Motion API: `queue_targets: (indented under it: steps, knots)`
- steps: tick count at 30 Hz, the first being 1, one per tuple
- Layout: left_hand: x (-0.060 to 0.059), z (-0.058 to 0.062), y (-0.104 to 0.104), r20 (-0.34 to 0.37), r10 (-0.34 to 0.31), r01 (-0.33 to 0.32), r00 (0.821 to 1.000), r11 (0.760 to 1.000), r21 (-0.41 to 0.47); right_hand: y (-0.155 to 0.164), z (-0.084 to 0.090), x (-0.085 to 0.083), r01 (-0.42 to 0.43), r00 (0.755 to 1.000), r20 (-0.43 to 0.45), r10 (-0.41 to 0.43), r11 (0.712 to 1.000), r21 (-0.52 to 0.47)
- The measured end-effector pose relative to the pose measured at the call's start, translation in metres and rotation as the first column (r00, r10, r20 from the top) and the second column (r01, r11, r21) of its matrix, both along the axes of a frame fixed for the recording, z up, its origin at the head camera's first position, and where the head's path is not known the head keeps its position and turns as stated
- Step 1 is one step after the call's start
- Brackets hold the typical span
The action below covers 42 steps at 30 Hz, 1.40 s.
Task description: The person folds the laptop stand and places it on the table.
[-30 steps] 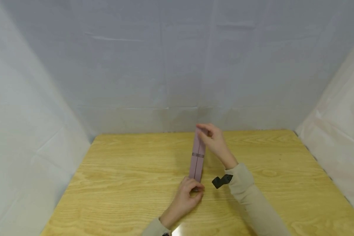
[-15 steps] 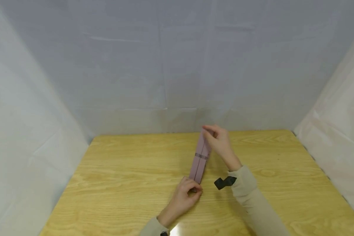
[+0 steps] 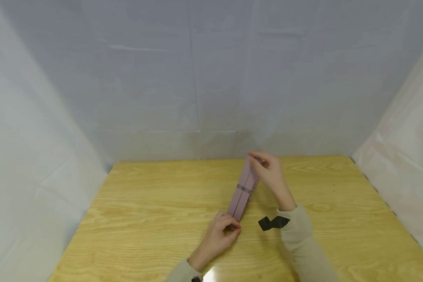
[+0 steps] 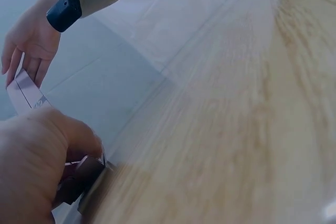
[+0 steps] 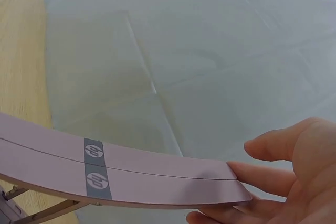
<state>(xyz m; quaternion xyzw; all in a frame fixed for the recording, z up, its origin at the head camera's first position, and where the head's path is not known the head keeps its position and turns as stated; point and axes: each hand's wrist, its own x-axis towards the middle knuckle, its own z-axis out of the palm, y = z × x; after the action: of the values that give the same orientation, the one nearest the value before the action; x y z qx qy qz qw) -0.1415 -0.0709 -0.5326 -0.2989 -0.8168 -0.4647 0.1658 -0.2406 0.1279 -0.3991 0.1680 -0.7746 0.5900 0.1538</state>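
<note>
A long pink strip (image 3: 244, 188) with a dark seam down its middle and a grey band of hp logos stands tilted between both hands. In the right wrist view the strip (image 5: 157, 171) bows in a curve, with thin dark struts (image 5: 47, 213) beneath. My left hand (image 3: 218, 235) holds its near end down by the table, where a dark block (image 4: 84, 178) shows beside the fingers in the left wrist view. My right hand (image 3: 272, 172) holds the raised far end; in its wrist view the fingers (image 5: 265, 178) are at the tip and the thumb stands off above.
The wooden table (image 3: 155, 207) runs back to a grey plastic sheet (image 3: 197, 78). Pale sheets hang at the left (image 3: 31, 149) and right (image 3: 405, 168). A black wrist camera (image 3: 272, 223) juts from the right sleeve.
The right hand has moved to the right and slightly down, leaning the strip's far end further right. The left hand has stayed nearly in place at the near end.
</note>
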Motion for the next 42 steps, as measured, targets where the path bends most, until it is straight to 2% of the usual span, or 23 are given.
queue_targets:
  steps: [5, 9, 13, 18, 24, 27, 34, 42]
  knots:
    - [-0.003, -0.004, 0.000, -0.068, 0.018, -0.019, 0.998, 1.000, -0.017, 0.002, -0.002, 0.002, -0.031, 0.999, 0.024, 0.032, 0.998, -0.046]
    - [-0.003, -0.005, 0.001, -0.094, 0.041, -0.046, 0.995, 0.998, -0.044, 0.004, -0.004, 0.006, -0.057, 0.998, 0.007, 0.058, 0.996, -0.071]
    - [-0.001, -0.002, 0.002, -0.087, 0.054, -0.057, 0.995, 0.998, -0.036, 0.006, -0.009, 0.008, -0.093, 0.996, -0.009, 0.092, 0.988, -0.124]
    - [0.002, 0.000, 0.002, -0.047, 0.054, -0.055, 0.997, 0.998, -0.008, 0.010, -0.013, 0.010, -0.127, 0.992, -0.019, 0.126, 0.981, -0.146]
    - [0.000, -0.001, 0.000, -0.056, 0.053, -0.053, 0.997, 0.999, -0.009, 0.011, -0.011, 0.013, -0.104, 0.994, 0.006, 0.106, 0.984, -0.144]
    - [-0.002, 0.000, -0.002, -0.068, 0.037, -0.038, 0.997, 0.999, -0.011, 0.011, -0.009, 0.015, -0.085, 0.996, 0.014, 0.088, 0.986, -0.140]
    - [-0.006, 0.000, -0.012, -0.040, -0.042, 0.041, 0.998, 0.999, -0.022, 0.011, -0.010, 0.018, -0.076, 0.997, 0.013, 0.078, 0.987, -0.142]
    - [-0.010, 0.000, -0.021, -0.073, -0.123, 0.121, 0.990, 0.992, -0.039, 0.010, -0.010, 0.021, -0.056, 0.997, 0.042, 0.063, 0.987, -0.149]
